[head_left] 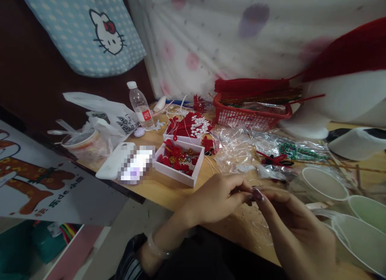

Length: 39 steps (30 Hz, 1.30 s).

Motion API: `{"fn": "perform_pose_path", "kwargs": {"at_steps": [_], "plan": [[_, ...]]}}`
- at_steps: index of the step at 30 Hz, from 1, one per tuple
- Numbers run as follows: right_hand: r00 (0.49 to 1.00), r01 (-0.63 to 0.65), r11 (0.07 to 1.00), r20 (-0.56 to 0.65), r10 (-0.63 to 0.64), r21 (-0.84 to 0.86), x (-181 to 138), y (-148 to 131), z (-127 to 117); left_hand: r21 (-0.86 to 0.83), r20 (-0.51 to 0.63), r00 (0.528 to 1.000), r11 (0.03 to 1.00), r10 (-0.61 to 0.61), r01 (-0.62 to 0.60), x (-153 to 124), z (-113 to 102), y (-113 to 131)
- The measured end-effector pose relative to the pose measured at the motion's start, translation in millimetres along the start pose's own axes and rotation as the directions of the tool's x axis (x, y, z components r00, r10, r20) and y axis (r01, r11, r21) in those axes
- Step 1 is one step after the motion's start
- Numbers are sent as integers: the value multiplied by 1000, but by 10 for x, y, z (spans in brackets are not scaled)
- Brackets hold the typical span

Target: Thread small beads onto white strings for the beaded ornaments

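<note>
My left hand [221, 197] reaches in over the front edge of the table, thumb and index finger pinched together. Its fingertips meet those of my right hand [301, 231], which is also closed in a pinch. Whatever lies between the fingertips is too small and too covered to make out. Just beyond my left hand stands a shallow white box [172, 176] holding red fuzzy pieces and gold trinkets. Behind it, a second white box [188, 140] carries red pieces and a bunch of white beads [200, 126]. Crumpled clear plastic bags [232, 147] lie past my fingers.
A red basket [253, 118] with red stems stands at the back. Plastic cups [325, 184] crowd the right side, near green beads [288, 150] in a bag. Leftward are a water bottle [140, 105], a white phone-like object [116, 161] and a bowl in plastic [83, 143].
</note>
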State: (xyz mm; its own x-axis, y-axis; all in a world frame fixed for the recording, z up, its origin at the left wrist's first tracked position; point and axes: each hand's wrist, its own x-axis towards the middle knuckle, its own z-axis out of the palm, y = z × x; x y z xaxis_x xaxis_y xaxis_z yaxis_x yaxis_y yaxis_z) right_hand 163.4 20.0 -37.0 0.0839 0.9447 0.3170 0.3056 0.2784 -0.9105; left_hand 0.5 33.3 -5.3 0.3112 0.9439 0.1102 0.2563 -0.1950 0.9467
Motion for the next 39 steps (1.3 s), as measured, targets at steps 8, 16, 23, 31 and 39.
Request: {"fn": "perform_pose_path", "kwargs": {"at_steps": [8,16,23,31,39], "plan": [[958,-144,990,252,138,5,140,79,-121,185,69,997,982,15,-28,-13,-16,-37],[951,-96,994,290,108,-54,138,133,-195,197,109,993,979,37,-58,1,1,-41],[974,-7,992,227,-23,129,140,107,-134,-35,137,990,999,-23,28,10,-8,-56],[970,14,995,239,-37,97,129,149,-157,38,149,987,998,-60,55,31,-10,-61],[946,11,1000,325,-17,22,147,187,-156,263,121,992,965,-25,-8,42,24,-122]]}}
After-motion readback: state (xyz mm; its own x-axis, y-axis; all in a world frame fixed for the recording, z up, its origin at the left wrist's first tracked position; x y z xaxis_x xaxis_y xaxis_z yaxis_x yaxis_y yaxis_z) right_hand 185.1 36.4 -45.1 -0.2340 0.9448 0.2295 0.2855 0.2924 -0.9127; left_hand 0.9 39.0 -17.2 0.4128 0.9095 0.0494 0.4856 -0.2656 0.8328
